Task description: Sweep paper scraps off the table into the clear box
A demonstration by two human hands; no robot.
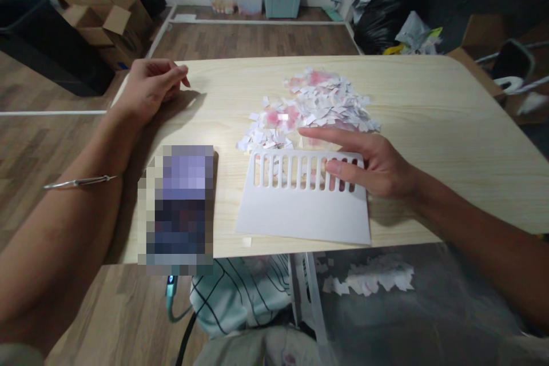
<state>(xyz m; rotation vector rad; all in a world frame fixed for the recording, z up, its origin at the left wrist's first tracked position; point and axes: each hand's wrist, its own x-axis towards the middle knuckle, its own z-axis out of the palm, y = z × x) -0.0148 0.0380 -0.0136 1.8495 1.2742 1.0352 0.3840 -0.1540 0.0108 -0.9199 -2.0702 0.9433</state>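
Observation:
My right hand grips the top right corner of a white slotted plastic panel. The thumb lies over the slots, and the index finger stretches left above the panel's top edge. Just beyond the panel is a heap of small white paper pieces, with pink, see-through patches among them. Resting near the table's far left corner, my left hand has its fingers curled in, with nothing visible in them. A blurred-out phone-like device lies left of the panel, a cable running from its lower end.
The pale wooden table spans the view. Below its front edge sits a grey bin or drawer with more paper pieces. A black bin and cardboard boxes stand left; black bags lie at the right.

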